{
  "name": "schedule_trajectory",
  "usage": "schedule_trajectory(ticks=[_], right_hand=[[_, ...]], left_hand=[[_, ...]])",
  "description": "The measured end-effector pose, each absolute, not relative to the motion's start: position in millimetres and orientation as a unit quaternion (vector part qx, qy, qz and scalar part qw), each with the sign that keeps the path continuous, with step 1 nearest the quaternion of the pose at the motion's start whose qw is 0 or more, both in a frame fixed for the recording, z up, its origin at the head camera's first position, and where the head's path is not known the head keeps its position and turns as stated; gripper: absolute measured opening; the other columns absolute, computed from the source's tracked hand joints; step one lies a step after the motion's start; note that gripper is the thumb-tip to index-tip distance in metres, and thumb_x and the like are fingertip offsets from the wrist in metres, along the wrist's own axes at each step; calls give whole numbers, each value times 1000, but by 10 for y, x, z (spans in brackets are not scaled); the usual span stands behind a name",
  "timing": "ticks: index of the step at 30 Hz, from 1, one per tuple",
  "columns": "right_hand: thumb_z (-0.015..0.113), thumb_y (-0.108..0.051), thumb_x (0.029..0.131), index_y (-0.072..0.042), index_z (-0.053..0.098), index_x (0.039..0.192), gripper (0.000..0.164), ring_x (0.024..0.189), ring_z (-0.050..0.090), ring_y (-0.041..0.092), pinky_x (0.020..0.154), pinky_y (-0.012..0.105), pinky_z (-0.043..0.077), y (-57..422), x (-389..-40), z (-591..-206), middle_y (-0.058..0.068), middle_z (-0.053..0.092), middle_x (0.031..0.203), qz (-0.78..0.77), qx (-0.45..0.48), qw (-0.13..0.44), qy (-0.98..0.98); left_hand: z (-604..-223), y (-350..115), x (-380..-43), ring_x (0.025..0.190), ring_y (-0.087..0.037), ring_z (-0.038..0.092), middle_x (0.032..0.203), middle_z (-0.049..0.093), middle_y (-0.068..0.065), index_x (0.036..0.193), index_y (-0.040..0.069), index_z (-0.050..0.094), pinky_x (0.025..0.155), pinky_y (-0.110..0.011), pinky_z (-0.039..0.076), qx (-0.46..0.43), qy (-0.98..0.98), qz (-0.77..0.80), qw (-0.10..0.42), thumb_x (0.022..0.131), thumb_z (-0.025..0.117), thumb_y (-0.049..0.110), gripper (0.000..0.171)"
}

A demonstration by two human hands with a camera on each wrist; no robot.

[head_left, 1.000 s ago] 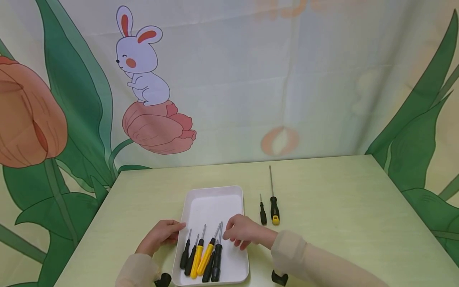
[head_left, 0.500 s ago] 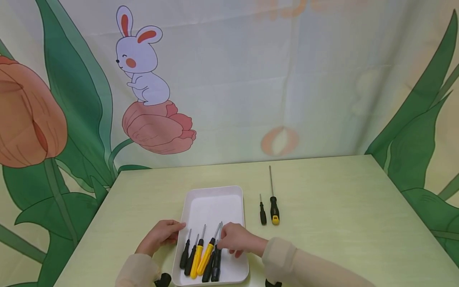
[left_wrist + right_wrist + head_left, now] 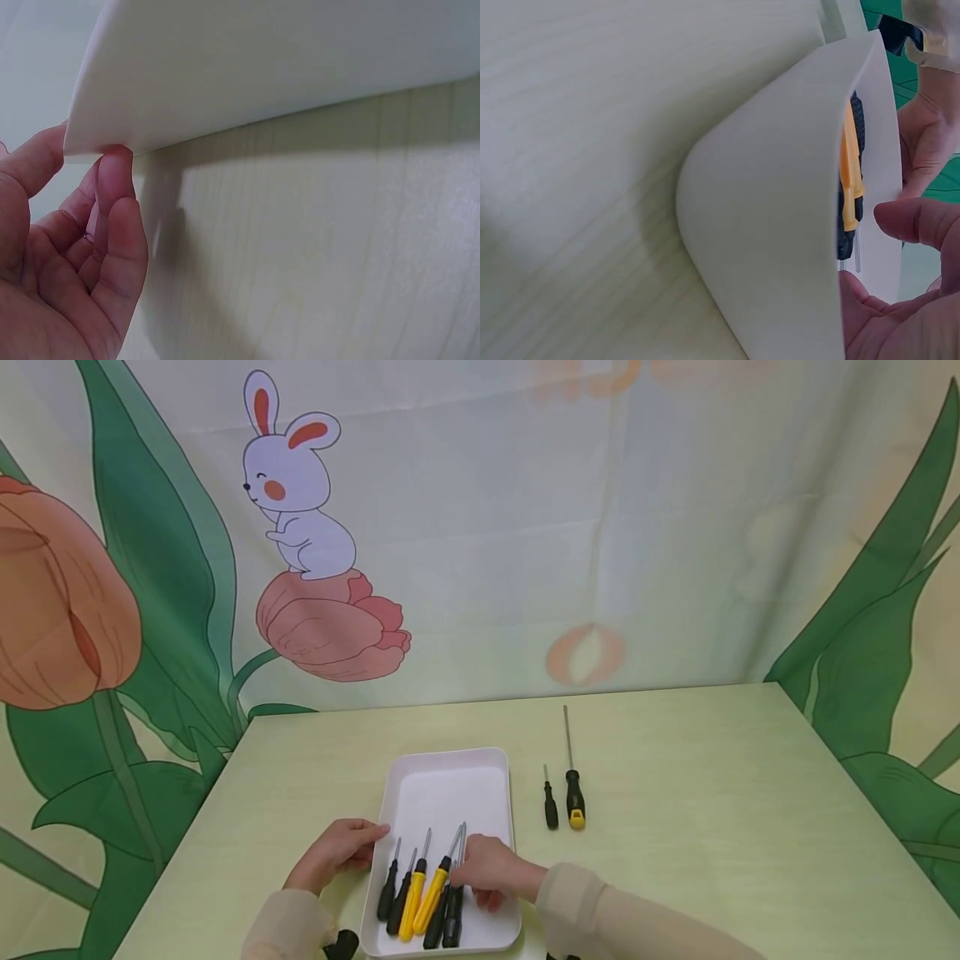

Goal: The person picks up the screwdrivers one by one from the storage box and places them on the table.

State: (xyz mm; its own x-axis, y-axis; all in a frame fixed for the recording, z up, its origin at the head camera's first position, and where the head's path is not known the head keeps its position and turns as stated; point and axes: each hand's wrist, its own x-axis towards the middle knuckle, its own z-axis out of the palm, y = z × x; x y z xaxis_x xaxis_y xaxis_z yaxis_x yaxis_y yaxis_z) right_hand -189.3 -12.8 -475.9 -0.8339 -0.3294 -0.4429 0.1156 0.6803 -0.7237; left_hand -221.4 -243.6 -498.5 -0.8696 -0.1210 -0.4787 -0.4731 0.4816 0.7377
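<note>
My left hand [image 3: 341, 852] pinches the left rim of a white tray [image 3: 446, 785], thumb on top and fingertips below, as the left wrist view shows. Several screwdrivers lie side by side in the tray's near part: black ones and two yellow ones [image 3: 411, 906]. My right hand [image 3: 491, 867] reaches over the tray's right side, fingertips right at the rightmost black screwdriver [image 3: 452, 927] and overlapping its upper handle. In the right wrist view, the right thumb [image 3: 909, 219] and forefinger stand apart above the tray, and the tray wall hides part of the handles.
To the right of the tray, a small black screwdriver [image 3: 551, 806] and a longer black-and-yellow screwdriver [image 3: 574, 797] lie on the pale wooden table [image 3: 697, 802]. A printed curtain [image 3: 480, 527] with a rabbit and flowers hangs behind the table's far edge.
My right hand has moved left and toward me, from above the tray's right side to the rightmost black screwdriver. The left hand, tray and screwdrivers have stayed in place.
</note>
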Motion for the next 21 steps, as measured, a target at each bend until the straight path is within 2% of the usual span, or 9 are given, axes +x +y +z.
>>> schedule_trajectory(ticks=[7, 16, 21], right_hand=[[62, -14, 74, -6, 48, 63, 20, 31, 40, 12, 30, 20, 33, -167, -1866, -4815, 0, 39, 41, -375, -56, 290, 879], [61, -13, 75, -2, 45, 82, 21, 30, 41, 12, 29, 22, 34, -186, -1837, -4872, 2, 43, 42, -385, -66, 279, 877], [60, -14, 74, -3, 45, 75, 19, 28, 41, 12, 28, 23, 35, -197, -1823, -4883, 4, 45, 40, -388, -59, 274, 878]], left_hand=[[-4991, -2440, -2217, 60, -13, 50, 69, 56, -1, 93, 0, 59, 57, -23, 45, -174, 841, 477, 185, 83, 60, 32, 33], [-5024, -2453, -2232, 58, -11, 50, 65, 56, 2, 90, 1, 61, 56, -22, 44, -176, 835, 489, 183, 82, 60, 31, 32], [-5030, -2450, -2236, 59, -11, 50, 66, 56, 1, 90, 1, 61, 56, -22, 45, -177, 835, 488, 183, 82, 60, 31, 31]])
